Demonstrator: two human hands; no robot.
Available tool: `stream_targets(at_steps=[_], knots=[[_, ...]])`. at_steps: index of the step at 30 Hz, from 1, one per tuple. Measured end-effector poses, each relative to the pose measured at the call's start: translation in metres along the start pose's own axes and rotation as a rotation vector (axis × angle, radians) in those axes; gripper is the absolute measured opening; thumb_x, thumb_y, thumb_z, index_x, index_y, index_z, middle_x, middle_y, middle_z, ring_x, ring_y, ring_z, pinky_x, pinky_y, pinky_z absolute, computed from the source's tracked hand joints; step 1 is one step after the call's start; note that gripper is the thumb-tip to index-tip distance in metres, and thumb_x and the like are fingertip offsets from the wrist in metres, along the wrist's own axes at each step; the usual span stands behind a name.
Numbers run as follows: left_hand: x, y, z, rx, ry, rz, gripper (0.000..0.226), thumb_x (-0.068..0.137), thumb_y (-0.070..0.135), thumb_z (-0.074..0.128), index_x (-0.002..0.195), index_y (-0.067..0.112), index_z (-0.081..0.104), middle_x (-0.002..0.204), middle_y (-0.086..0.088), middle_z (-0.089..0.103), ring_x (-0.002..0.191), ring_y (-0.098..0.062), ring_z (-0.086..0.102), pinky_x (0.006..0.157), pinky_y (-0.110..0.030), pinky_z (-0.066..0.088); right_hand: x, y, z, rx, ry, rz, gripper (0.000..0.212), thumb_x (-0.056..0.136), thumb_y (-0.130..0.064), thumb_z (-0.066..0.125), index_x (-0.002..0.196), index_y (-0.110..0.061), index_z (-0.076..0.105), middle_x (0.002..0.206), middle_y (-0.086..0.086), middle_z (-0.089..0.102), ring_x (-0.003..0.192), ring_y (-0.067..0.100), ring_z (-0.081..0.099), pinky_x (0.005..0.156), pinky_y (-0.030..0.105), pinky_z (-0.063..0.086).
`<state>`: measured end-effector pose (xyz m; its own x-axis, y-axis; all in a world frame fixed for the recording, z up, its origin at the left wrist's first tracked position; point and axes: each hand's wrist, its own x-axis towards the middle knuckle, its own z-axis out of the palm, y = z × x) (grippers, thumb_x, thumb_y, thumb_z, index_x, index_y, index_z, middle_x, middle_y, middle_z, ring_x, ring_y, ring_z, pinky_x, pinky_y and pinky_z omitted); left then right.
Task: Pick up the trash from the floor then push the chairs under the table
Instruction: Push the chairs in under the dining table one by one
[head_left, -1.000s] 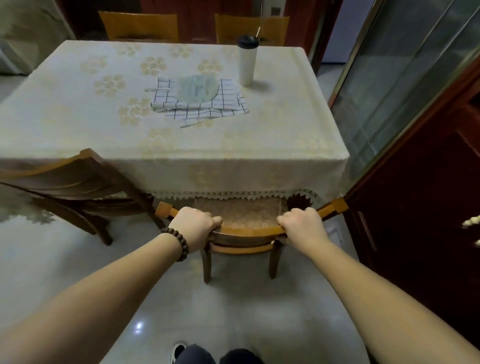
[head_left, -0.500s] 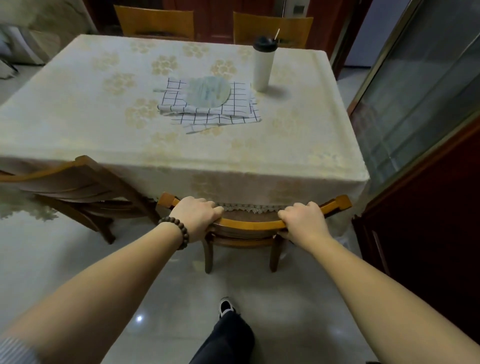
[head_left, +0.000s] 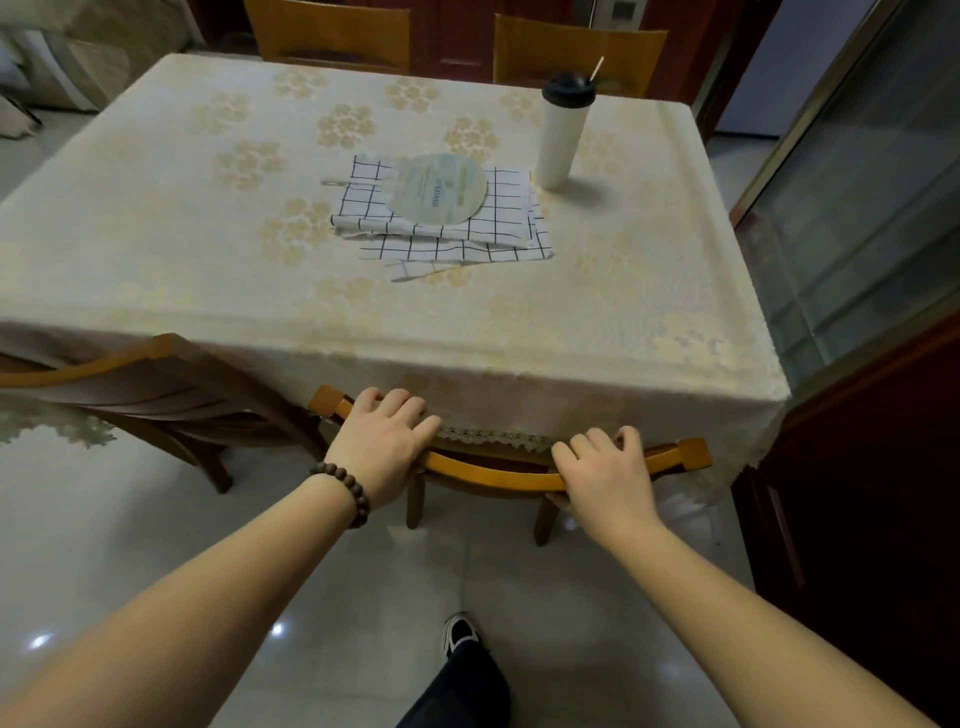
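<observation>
A wooden chair (head_left: 493, 475) stands right in front of me, its seat hidden under the table (head_left: 156, 260) and its curved top rail against the lace hem of the cream tablecloth. My left hand (head_left: 382, 441), with a bead bracelet on the wrist, lies over the rail's left part with fingers loosened. My right hand (head_left: 605, 473) holds the rail's right part, thumb under it. A second wooden chair (head_left: 130, 384) stands at the table's left corner, angled and partly out. No trash shows on the visible floor.
On the table lie checked cloths (head_left: 452, 234) with a round fan on them and a white tumbler (head_left: 561, 135). Two more chairs (head_left: 332, 31) stand at the far side. A dark wooden cabinet (head_left: 857, 493) and glass door flank the right. My foot (head_left: 460, 631) is on the tiled floor.
The chair has slid forward under the table until its top rail meets the tablecloth hem. I have stepped closer, and my left hand's fingers have loosened on the rail.
</observation>
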<state>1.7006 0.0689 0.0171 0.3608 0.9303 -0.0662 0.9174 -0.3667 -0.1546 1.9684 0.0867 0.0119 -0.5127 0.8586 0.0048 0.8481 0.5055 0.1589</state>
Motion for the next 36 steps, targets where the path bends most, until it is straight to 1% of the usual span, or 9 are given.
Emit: stream_targets(at_steps=[3,7,14,18,23,27,30,33,36], knots=[[0.003,0.008,-0.005,-0.101,-0.122,-0.111,0.086,0.075,0.072,0.051,0.146,0.03,0.026,0.15,-0.004,0.033,0.139,-0.026,0.026,0.112,-0.05,0.022,-0.004,0.009,0.001,-0.006,0.017,0.036,0.058,0.051,-0.047,0.084,0.095,-0.014,0.064,0.089,0.009,0.065,0.09,0.031,0.059,0.083,0.052,0.043],[0.003,0.013,-0.006,-0.126,-0.151,-0.156,0.095,0.074,0.08,0.037,0.15,0.032,0.006,0.158,-0.003,0.016,0.145,-0.024,0.016,0.116,-0.049,0.012,-0.004,0.013,0.002,-0.001,0.019,-0.013,0.054,0.051,-0.048,0.085,0.092,-0.017,0.066,0.089,0.006,0.067,0.091,0.03,0.061,0.087,0.054,0.044],[-0.01,0.026,-0.009,-0.117,-0.184,-0.151,0.091,0.073,0.081,0.016,0.15,0.034,0.013,0.156,0.0,0.025,0.141,-0.023,0.028,0.115,-0.047,0.018,-0.009,0.022,0.007,0.014,0.077,-0.127,0.033,0.056,-0.043,0.082,0.076,-0.023,0.065,0.082,0.0,0.066,0.089,0.026,0.062,0.099,0.062,0.036],[-0.02,0.038,-0.006,-0.136,-0.141,-0.182,0.085,0.078,0.076,0.035,0.149,0.032,0.019,0.155,0.001,0.026,0.143,-0.022,0.023,0.116,-0.049,0.013,-0.01,0.03,0.01,0.007,0.077,-0.206,0.035,0.055,-0.043,0.082,0.077,-0.023,0.065,0.085,0.001,0.067,0.092,0.026,0.062,0.101,0.064,0.035],[-0.01,0.041,-0.007,-0.111,-0.118,-0.22,0.088,0.077,0.077,0.035,0.15,0.03,0.017,0.157,0.001,0.022,0.146,-0.022,0.014,0.115,-0.056,0.005,0.003,0.044,0.011,-0.006,0.076,-0.271,0.031,0.06,-0.042,0.079,0.081,-0.022,0.067,0.086,0.001,0.069,0.095,0.027,0.064,0.1,0.06,0.038],[0.017,0.064,-0.008,-0.143,-0.083,-0.22,0.09,0.078,0.077,0.039,0.15,0.029,0.015,0.158,-0.001,0.017,0.146,-0.022,0.009,0.115,-0.057,0.003,0.017,0.08,0.006,-0.079,-0.092,-0.248,0.024,0.068,-0.044,0.072,0.083,-0.025,0.069,0.088,-0.003,0.07,0.094,0.023,0.064,0.1,0.049,0.04],[0.038,0.072,-0.007,-0.138,-0.062,-0.212,0.092,0.078,0.078,0.042,0.15,0.028,0.016,0.159,-0.004,0.014,0.146,-0.024,0.006,0.115,-0.054,0.005,0.028,0.098,0.0,-0.101,-0.238,-0.198,0.028,0.079,-0.055,0.059,0.091,-0.029,0.064,0.092,-0.008,0.067,0.086,0.018,0.063,0.081,0.033,0.047],[0.044,0.068,-0.001,-0.142,-0.009,-0.206,0.091,0.077,0.079,0.04,0.149,0.026,0.022,0.157,-0.005,0.021,0.146,-0.024,0.013,0.115,-0.051,0.01,0.03,0.099,0.002,-0.067,-0.19,-0.19,0.027,0.077,-0.055,0.061,0.081,-0.029,0.061,0.077,-0.008,0.064,0.068,0.018,0.061,0.06,0.029,0.045],[0.043,0.056,0.003,-0.126,0.025,-0.183,0.09,0.077,0.079,0.039,0.149,0.026,0.024,0.156,-0.005,0.026,0.144,-0.022,0.019,0.115,-0.047,0.016,0.032,0.092,0.008,-0.048,-0.103,-0.193,0.028,0.074,-0.053,0.065,0.074,-0.026,0.062,0.067,-0.007,0.062,0.058,0.019,0.058,0.052,0.027,0.037]])
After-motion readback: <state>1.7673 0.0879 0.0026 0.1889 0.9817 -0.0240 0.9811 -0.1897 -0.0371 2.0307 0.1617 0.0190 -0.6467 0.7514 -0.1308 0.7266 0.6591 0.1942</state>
